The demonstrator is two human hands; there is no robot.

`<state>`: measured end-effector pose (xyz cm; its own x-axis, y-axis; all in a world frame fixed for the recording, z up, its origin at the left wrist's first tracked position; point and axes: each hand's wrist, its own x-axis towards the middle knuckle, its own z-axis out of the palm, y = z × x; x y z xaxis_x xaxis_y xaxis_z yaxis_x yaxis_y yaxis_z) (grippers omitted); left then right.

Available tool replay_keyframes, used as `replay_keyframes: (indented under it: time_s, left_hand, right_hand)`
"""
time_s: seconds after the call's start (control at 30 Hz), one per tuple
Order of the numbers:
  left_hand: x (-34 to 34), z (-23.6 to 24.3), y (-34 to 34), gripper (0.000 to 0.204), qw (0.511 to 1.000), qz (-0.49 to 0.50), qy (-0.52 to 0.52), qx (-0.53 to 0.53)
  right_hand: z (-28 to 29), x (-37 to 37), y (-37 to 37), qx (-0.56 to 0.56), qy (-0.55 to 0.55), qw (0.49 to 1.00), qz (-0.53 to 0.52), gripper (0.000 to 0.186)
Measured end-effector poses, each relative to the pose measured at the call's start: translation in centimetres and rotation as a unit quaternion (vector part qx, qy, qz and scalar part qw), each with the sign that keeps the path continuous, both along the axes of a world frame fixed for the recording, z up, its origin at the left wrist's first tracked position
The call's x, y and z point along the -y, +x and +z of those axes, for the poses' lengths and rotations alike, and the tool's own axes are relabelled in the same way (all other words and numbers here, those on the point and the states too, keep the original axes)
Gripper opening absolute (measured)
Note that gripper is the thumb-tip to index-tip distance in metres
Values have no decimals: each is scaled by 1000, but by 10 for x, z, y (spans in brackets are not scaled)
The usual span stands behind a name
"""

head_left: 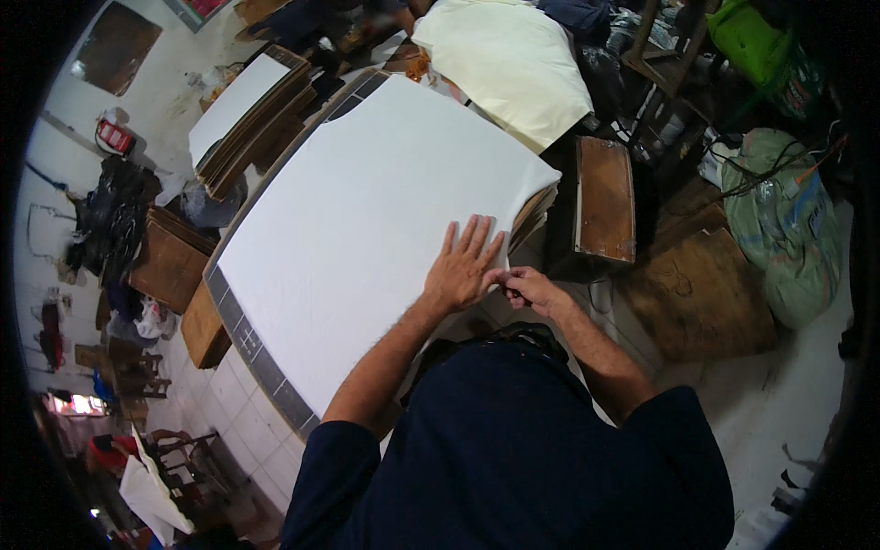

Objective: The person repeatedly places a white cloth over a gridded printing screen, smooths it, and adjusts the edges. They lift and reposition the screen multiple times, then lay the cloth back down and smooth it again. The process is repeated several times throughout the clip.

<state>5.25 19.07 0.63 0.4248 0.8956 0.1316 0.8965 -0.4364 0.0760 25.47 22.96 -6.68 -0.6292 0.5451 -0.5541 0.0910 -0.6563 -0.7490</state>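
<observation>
Cluttered workshop surroundings ring a tiled worktable (pixel 246 341), whose grey-tiled edge shows along its near-left side. On it lies a large white sheet (pixel 367 220), flat and covering nearly the whole top; it sits on a stack of brown boards (pixel 534 209) whose edges show at the right corner. The left hand (pixel 466 264) rests palm down on the sheet's near-right corner, fingers straight and slightly spread, pressing on the white surface. The right hand (pixel 533 290) sits just beside it at the sheet's edge, fingers curled together, thumb and forefinger pinched on something small and dark; what it is cannot be told. The two hands touch at the sheet's border.

Beyond the sheet, a second stack of boards topped with a white sheet (pixel 243 105) lies at the upper left, and a cream-coloured sheet (pixel 504 60) lies at the top. A dark wooden box (pixel 600 202) stands just right of the table, near a green sack (pixel 784 229) on the floor.
</observation>
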Motion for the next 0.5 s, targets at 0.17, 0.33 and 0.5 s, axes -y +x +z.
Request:
replay_keyframes:
  time_s: [0.17,0.33,0.5]
  left_hand:
    - [48,-8,-29,63,987,29,-48,154]
    - [162,-6,-129,63,917,395,14,47]
    - [305,-11,-138,70,853,516,68,42]
  right_hand:
    - [-7,8,-9,-10,61,995,-80,20]
    - [11,14,-9,13,-12,995,-96,32]
    - [14,26,-13,53,23,986,-154,29]
